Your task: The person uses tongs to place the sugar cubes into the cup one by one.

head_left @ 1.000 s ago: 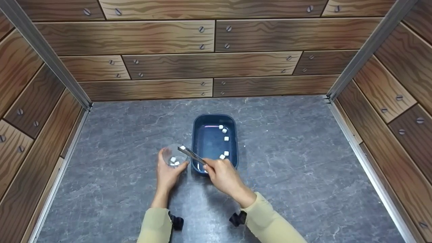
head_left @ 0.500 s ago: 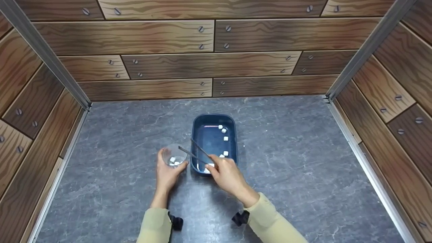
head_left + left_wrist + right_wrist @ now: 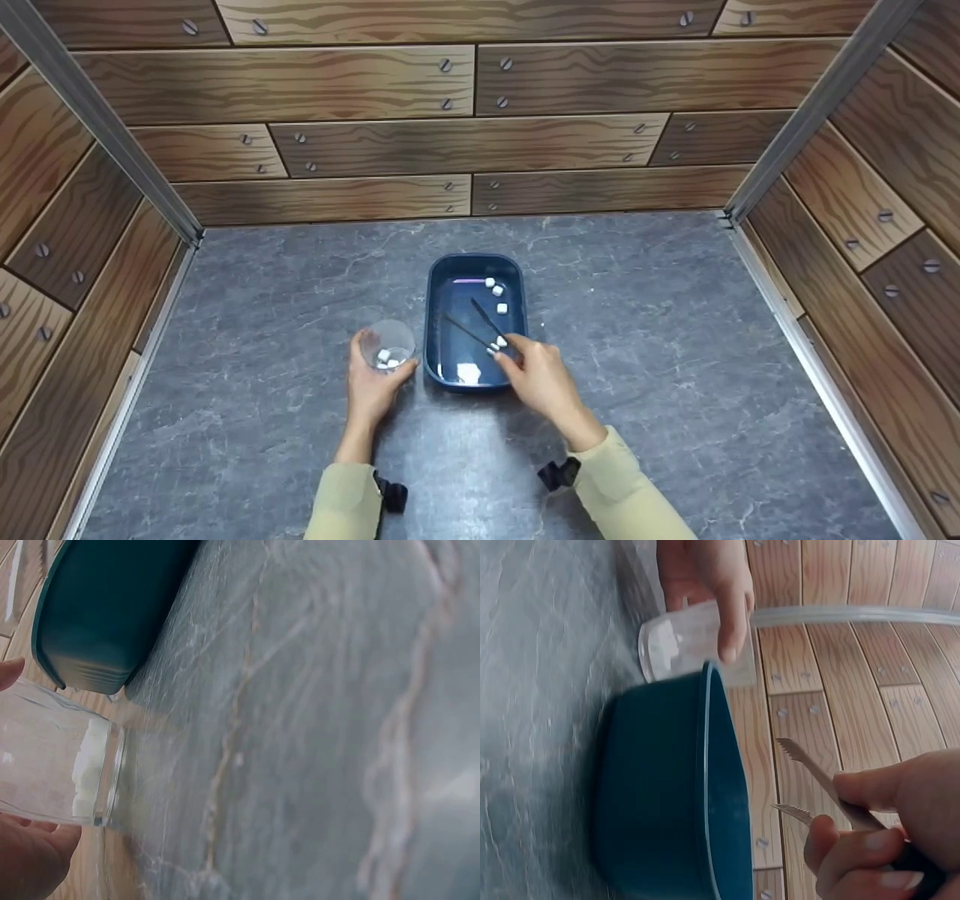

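My left hand (image 3: 373,390) grips a clear cup (image 3: 45,742) standing on the floor, with several white cubes (image 3: 91,765) at its bottom. In my right hand (image 3: 541,375) are metal tongs (image 3: 817,776) with toothed tips, held over the blue basin (image 3: 430,322). The tongs' arms are spread apart and nothing shows between the tips. Several white cubes (image 3: 502,308) lie along the right side inside the basin; those nearest my right hand are partly hidden by the tongs and fingers.
The grey marbled floor (image 3: 660,337) spreads around the basin. Wood-patterned walls (image 3: 360,146) stand at the back and both sides, joined by grey metal corner strips (image 3: 810,105).
The tongs held a white cube over the cup, then opened and let it go. My right hand has moved right with them over the basin. The left hand and cup have stayed still.
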Available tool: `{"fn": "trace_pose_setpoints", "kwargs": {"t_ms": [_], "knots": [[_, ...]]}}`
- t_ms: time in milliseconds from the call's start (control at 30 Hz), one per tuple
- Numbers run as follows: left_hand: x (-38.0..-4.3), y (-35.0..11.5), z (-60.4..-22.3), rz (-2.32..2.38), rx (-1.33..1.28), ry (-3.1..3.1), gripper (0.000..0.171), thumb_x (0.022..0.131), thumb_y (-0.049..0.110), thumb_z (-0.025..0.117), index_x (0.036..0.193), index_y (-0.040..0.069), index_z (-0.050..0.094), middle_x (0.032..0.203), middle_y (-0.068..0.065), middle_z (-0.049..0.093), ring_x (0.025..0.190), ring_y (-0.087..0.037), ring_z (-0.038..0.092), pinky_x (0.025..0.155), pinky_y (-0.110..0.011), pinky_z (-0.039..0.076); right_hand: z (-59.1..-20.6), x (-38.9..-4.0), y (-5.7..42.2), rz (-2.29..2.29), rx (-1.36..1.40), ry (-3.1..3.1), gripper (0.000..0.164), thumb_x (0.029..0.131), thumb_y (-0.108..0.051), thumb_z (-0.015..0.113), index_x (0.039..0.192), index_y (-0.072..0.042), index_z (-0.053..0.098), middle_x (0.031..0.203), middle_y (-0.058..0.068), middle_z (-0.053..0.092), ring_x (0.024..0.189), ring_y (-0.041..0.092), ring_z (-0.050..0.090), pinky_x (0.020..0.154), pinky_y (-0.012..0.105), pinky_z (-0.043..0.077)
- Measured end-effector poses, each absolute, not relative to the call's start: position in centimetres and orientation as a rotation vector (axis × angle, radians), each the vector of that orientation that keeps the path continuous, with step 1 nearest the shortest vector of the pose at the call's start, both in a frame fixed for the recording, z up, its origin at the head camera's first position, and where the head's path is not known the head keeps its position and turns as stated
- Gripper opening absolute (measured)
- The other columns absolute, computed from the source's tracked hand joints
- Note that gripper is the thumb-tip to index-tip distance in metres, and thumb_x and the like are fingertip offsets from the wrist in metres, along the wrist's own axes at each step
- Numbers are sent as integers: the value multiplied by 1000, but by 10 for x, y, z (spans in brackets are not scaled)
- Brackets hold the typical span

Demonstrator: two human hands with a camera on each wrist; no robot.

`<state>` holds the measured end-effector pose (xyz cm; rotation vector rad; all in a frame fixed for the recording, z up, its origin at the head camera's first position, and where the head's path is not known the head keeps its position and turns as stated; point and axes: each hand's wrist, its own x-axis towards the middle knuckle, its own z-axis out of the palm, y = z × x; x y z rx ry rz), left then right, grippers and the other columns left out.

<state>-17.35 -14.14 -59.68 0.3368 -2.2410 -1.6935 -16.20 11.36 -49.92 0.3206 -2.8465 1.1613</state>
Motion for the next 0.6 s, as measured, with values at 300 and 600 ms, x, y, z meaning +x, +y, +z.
{"fn": "trace_pose_setpoints", "kwargs": {"t_ms": [300, 600], "knots": [[-173, -142, -596, -1694, 343, -2247, 98, 65, 18, 91, 143, -2, 36, 138, -27, 47, 127, -38, 45, 108, -45, 34, -500, -161, 126, 1083, 214, -2954, 28, 94, -19, 67, 117, -4, 67, 54, -3, 48, 42, 9, 42, 38, 25, 33], [-172, -142, -594, -1691, 345, -2269, 99, 66, 19, 91, 144, -3, 34, 139, -28, 46, 129, -39, 44, 108, -47, 34, -499, -158, 131, 997, 162, -3027, 37, 93, -22, 69, 122, 1, 65, 61, -1, 58, 44, 10, 50, 40, 27, 39]]}}
